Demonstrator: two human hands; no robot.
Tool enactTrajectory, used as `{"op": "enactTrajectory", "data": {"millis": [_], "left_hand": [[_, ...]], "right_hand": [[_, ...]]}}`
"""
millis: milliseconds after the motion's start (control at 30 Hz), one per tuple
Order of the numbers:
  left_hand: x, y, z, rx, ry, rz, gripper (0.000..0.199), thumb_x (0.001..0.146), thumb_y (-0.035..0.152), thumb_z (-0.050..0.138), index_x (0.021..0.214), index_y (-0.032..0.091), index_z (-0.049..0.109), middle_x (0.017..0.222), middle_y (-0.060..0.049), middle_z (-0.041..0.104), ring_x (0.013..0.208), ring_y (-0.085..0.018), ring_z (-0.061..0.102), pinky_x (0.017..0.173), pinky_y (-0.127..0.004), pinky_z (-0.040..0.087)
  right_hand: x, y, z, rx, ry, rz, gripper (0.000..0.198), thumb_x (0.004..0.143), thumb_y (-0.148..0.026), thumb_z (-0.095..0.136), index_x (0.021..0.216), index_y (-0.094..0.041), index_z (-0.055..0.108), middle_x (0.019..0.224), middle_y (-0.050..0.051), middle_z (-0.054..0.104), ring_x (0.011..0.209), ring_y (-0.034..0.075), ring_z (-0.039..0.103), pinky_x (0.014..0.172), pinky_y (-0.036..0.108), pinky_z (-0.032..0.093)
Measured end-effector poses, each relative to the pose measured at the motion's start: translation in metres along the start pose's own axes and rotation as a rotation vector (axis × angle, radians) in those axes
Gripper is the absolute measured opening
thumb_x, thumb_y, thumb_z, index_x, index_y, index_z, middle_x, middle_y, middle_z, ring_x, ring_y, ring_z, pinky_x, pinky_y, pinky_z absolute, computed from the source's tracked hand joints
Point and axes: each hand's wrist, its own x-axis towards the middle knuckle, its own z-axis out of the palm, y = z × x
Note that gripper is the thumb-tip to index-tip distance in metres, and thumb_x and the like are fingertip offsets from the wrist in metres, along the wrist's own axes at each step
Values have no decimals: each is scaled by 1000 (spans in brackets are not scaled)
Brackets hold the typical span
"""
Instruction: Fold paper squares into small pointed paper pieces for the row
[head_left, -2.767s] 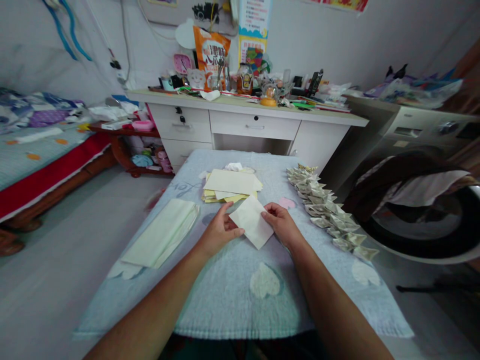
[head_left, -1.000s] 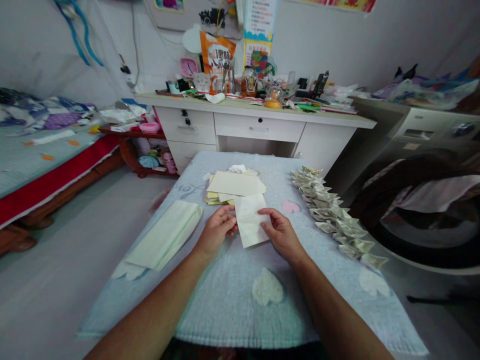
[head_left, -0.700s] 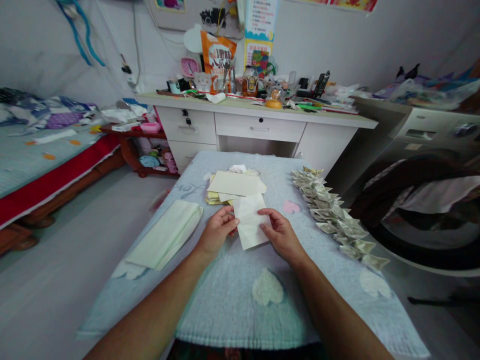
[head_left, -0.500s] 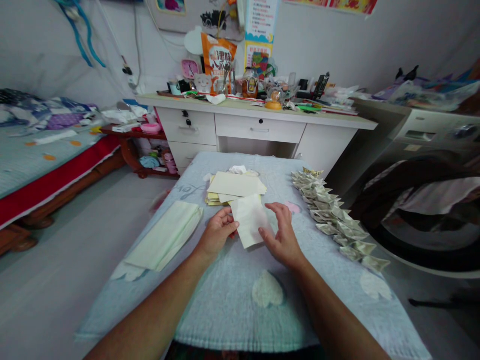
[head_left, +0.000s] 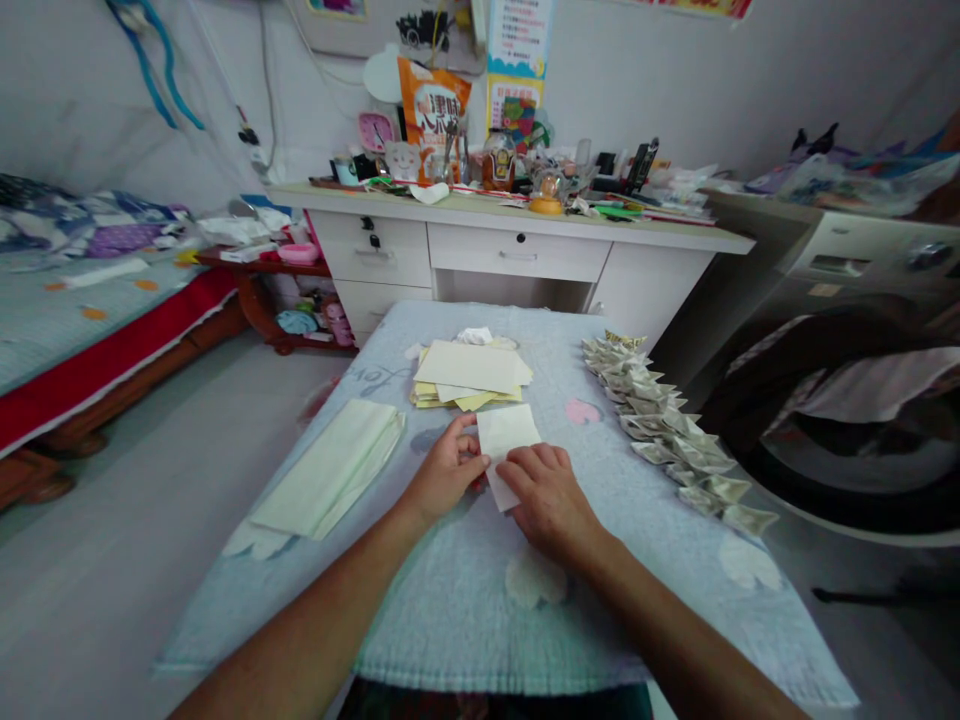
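A small sheet of pale paper (head_left: 504, 432) is between my hands, over the middle of the cloth-covered table. My left hand (head_left: 448, 468) pinches its left edge between thumb and fingers. Over the sheet's lower right part lies my right hand (head_left: 549, 495), its fingers bent and closed on the paper; the fingertips are partly hidden. Just beyond sits a stack of cream and yellow paper (head_left: 472, 367). To the left is a longer folded bundle of pale green paper (head_left: 330, 470). Folded paper pieces with pointed tips (head_left: 664, 425) stand in rows along the right side.
A blue patterned cloth (head_left: 450, 610) covers the table. Behind it stands a white desk (head_left: 517, 255) crowded with jars, a snack bag (head_left: 435, 110) and a pink clock (head_left: 375, 131). A washing machine (head_left: 847, 300) is at the right, a bed (head_left: 97, 310) at the left.
My right hand has moved from beside the paper onto it, its spread fingers now closed on it. The sheet has shifted slightly nearer and right, and shows less width.
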Motion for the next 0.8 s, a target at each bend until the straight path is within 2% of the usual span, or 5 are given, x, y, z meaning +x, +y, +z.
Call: {"op": "enactTrajectory", "data": {"millis": [167,333,433,533,800], "left_hand": [[-3,-3,-5,524,64,151,61,74,9,53,132,22,39,98,-2,56,63,-10,55,69,-30,48],[-5,1,-9,858,44,355,39,64,-2,45,93,20,60,104,-5,53,104,-22,50,95,-39,42],[-9,4,-11,1034,108,406,37,63,-1,49,89,22,62,121,-7,46,116,-27,41,101,-46,36],[-12,7,-13,1094,71,434,37,64,0,51,91,23,63,132,-6,40,122,-29,34,104,-47,31],[-10,9,-16,998,-248,353,18,68,15,66,84,23,66,114,-4,55,114,-26,41,98,-42,33]], "right_hand": [[-12,4,15,42,-118,21,15,82,-11,54,93,-18,62,95,6,61,91,21,50,80,33,33],[-18,3,15,150,-85,48,18,76,-12,58,92,-17,60,98,7,60,94,21,49,83,32,34],[-20,2,10,190,-69,58,16,73,-13,58,88,-17,57,96,6,59,91,20,49,81,32,35],[-21,1,9,218,-44,64,17,70,-13,57,87,-17,54,93,5,58,89,20,48,80,32,34],[-22,7,11,312,7,92,14,74,-7,54,82,-18,56,91,4,59,90,19,51,83,33,35]]}}
